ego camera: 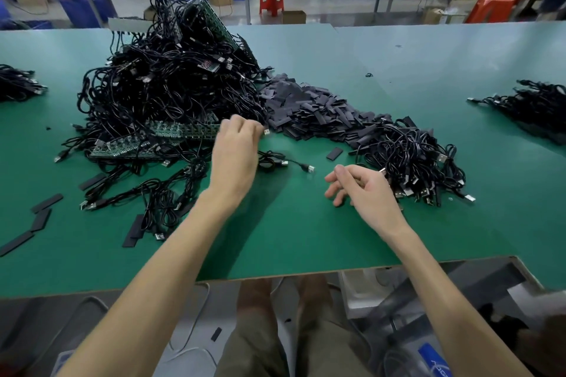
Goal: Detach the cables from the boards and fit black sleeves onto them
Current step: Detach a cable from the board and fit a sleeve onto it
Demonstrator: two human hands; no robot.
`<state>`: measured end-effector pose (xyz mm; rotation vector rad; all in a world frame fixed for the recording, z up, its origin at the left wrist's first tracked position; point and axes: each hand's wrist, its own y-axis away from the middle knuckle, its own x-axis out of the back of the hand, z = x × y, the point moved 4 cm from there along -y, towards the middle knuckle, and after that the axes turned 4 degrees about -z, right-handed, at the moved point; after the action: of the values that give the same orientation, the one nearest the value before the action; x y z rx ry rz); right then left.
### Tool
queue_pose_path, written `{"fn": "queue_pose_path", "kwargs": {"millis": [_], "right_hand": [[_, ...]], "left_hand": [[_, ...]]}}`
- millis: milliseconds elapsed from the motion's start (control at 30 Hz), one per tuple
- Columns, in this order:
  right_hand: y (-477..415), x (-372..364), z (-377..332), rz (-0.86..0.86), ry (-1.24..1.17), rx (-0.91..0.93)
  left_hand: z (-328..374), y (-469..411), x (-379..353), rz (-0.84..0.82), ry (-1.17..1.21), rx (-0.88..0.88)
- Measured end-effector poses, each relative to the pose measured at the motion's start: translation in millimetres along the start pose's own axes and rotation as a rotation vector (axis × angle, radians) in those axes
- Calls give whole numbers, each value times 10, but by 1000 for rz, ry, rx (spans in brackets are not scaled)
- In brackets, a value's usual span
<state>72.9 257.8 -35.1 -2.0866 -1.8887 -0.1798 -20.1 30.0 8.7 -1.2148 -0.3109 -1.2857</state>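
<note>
Far-left bundle (18,82): black cables lying apart near the worktop's left edge.
Stray sleeves (46,203): flat black pieces scattered on the near-left of the worktop (398,64).
Cable heap (165,79): a tall tangle of black cables, left of centre, many seemingly plugged in.
Boards (180,128): green strips, some low at the front of the heap, others propped up at its back.
Left hand (237,147): reached to the heap's right edge, seen from the back, fingers curled and blurred. A silver plug (267,131) shows just beside the fingertips. Whether they grip it I cannot tell.
Loose cable (275,162): lying free on the worktop between the two hands.
Sleeve pile (306,110): a grey-black mound just right of the heap and touching it.
Single sleeve (334,153): alone, near the right hand.
Right hand (358,184): low over the worktop, fingers loosely bent and apart, nothing seen in them.
Right-hand cable pile (413,159): cables off the boards, just beside the right hand, apparently sleeved.
Far-right bundle (533,107): more cables, well apart.
Step in hand: likely fetching the next cable from a board.
Next move calls for: a firm pinch at the plug, a straight pull clear of the tangle, then a sleeve picked up by the right hand.
</note>
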Motion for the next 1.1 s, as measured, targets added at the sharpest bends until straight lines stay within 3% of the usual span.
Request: {"fn": "queue_pose_path", "kwargs": {"millis": [100, 200, 600, 900, 1100], "right_hand": [[11, 4, -11, 4, 1, -1], [14, 3, -11, 6, 0, -7], [-32, 0, 46, -13, -5, 9], [-27, 32, 25, 52, -78, -11], [-42, 100, 53, 127, -148, -23]], "left_hand": [[-230, -235, -39, 2, -336, 9], [-350, -379, -94, -111, -429, 31], [-89, -315, 72, -60, -127, -23], [1043, 247, -121, -117, 27, -370], [1154, 191, -205, -220, 119, -242]]}}
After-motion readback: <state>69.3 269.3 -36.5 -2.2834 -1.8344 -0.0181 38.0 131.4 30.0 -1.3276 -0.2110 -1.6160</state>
